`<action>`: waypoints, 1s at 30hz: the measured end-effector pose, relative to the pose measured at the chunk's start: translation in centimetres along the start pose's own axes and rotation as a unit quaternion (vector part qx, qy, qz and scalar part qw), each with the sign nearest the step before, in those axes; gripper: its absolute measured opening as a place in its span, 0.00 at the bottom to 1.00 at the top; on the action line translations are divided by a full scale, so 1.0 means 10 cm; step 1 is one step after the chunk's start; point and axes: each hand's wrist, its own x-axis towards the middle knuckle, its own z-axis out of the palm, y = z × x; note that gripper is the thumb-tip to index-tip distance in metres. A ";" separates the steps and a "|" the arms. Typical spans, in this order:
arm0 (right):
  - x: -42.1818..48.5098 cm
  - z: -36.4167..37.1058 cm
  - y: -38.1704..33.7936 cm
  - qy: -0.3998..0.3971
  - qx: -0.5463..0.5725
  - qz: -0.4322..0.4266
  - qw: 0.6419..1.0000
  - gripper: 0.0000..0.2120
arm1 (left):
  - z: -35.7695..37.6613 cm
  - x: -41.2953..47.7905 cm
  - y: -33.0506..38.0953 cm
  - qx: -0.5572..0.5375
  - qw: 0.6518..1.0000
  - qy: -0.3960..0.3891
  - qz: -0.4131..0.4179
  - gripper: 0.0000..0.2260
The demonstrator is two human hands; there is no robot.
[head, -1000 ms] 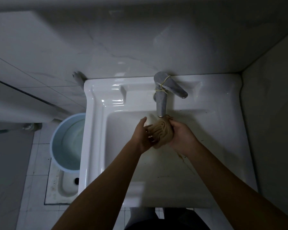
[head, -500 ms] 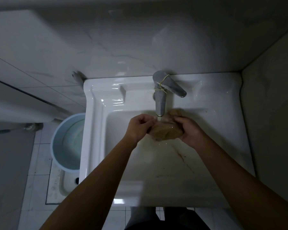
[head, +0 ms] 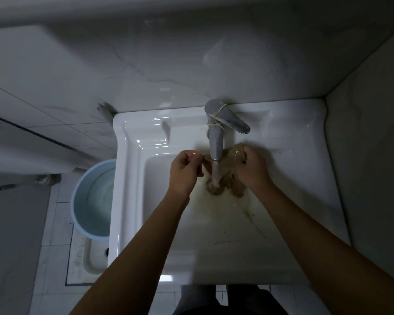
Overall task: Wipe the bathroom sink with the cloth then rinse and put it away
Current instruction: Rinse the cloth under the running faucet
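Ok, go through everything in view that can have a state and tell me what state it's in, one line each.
faucet: running, stream falling onto the cloth
cloth: wet, stretched between both hands under the stream
left hand: pinches the cloth's left edge
right hand: grips the cloth's right side
sink: basin stained with brownish runoff
bucket: upright, uncovered, on the floor

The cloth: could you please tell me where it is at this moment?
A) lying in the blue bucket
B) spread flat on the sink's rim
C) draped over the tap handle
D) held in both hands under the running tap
D: the left hand and the right hand hold the cloth above the sink, and water from the tap falls onto it.
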 end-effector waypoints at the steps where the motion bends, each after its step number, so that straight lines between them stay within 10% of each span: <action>1: 0.02 -0.02 0.02 0.009 -0.011 -0.005 1.000 0.04 | -0.02 0.01 0.01 0.026 0.999 0.009 0.029 0.04; 6: 0.00 -0.06 -0.05 -0.076 0.143 0.076 0.984 0.11 | -0.06 0.13 -0.02 0.109 0.989 0.015 0.094 0.05; 13: -0.01 -0.10 -0.16 -0.177 0.485 0.224 0.826 0.10 | 0.15 0.23 -0.13 0.022 0.990 -0.088 -0.106 0.07; 22: -0.02 -0.15 -0.11 -0.179 0.304 0.094 0.931 0.12 | -0.01 0.01 -0.10 -0.206 0.869 -0.281 -0.350 0.14; 26: -0.10 -0.03 -0.14 -0.114 0.107 -0.033 0.987 0.06 | 0.05 -0.08 -0.04 -0.110 0.901 -0.311 -0.282 0.13; 30: -0.02 -0.02 -0.02 -0.005 0.149 0.047 0.988 0.06 | 0.03 -0.03 -0.02 -0.195 0.890 -0.297 -0.285 0.11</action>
